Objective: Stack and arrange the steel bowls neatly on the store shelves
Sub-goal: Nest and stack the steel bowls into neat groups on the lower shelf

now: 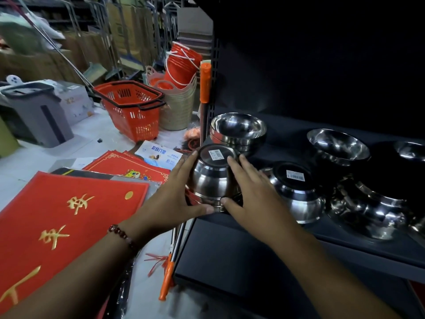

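Note:
A stack of upside-down steel bowls (210, 178) with a barcode label on top stands at the left front corner of the dark shelf (299, 240). My left hand (174, 192) holds its left side, thumb at the lower rim. My right hand (250, 187) holds its right side, fingers on top, thumb at the base. Behind it sits a stack of upright bowls (238, 128). To the right are another upside-down labelled stack (296, 192), an upright bowl (338, 145) and more bowls (372, 210) lying jumbled.
Red mats with gold characters (64, 222) lie on the floor to the left. Two red shopping baskets (132, 107), beige tubs with red buckets (181, 88) and an orange-handled pole (204, 88) stand beyond. A second pole (171, 265) leans by the lower shelf.

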Available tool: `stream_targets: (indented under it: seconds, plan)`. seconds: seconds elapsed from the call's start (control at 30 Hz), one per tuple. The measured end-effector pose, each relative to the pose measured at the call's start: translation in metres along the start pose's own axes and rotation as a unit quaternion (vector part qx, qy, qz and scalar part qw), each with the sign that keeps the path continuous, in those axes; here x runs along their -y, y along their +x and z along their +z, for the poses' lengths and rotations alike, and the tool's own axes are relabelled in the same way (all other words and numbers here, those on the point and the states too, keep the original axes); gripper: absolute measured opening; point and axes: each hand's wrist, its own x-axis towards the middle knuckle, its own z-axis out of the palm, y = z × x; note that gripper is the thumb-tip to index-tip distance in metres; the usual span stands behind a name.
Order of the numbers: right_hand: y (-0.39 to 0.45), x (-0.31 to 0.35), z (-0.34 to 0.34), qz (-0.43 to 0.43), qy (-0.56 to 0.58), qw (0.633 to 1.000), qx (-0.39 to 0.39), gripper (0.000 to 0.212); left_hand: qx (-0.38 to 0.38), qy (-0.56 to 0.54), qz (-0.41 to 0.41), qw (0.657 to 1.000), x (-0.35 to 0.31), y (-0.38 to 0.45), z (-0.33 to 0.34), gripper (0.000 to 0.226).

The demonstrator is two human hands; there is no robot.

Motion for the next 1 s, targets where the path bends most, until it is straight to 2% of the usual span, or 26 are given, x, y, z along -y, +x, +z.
stream_targets:
  seconds: [0.2, 0.37, 0.5, 0.6, 0.7, 0.77, 0.87, 0.93, 1.0]
  plan:
    - [0.005, -0.005, 0.005, -0.025, 0.023, 0.999, 0.007, 0.097, -0.008, -0.086, 0.017, 0.996, 0.01, 0.009, -0.003, 0.116]
    - [0.008, -0.012, 0.0, -0.066, 0.037, 0.997, -0.014, 0.103, -0.05, -0.082, 0.027, 0.995, 0.0, 0.004, -0.011, 0.107]
    - [0.008, -0.014, -0.009, -0.1, 0.072, 0.987, -0.107, 0.093, -0.098, -0.077, 0.068, 0.99, -0.022, -0.003, -0.019, 0.1]
    - [0.003, -0.008, -0.015, -0.119, 0.113, 0.968, -0.19, 0.079, -0.132, -0.13, 0.111, 0.976, -0.042, -0.012, -0.023, 0.09]
    - [-0.004, -0.006, -0.029, -0.099, 0.169, 0.931, -0.31, 0.055, -0.112, -0.117, 0.149, 0.976, -0.054, -0.023, -0.022, 0.096]
    - [-0.008, -0.011, -0.043, -0.065, 0.193, 0.913, -0.355, 0.042, -0.086, -0.035, 0.192, 0.977, -0.059, -0.031, -0.015, 0.104]
    - [-0.016, -0.02, -0.061, -0.04, 0.233, 0.909, -0.342, 0.019, -0.082, 0.098, 0.25, 0.96, -0.068, -0.041, -0.006, 0.107]
    - [-0.019, -0.025, -0.065, -0.01, 0.265, 0.919, -0.293, 0.029, -0.08, 0.111, 0.274, 0.952, -0.071, -0.047, -0.002, 0.106]
    - [-0.023, -0.027, -0.065, 0.029, 0.294, 0.928, -0.225, 0.038, -0.087, 0.078, 0.274, 0.955, -0.073, -0.054, 0.0, 0.104]
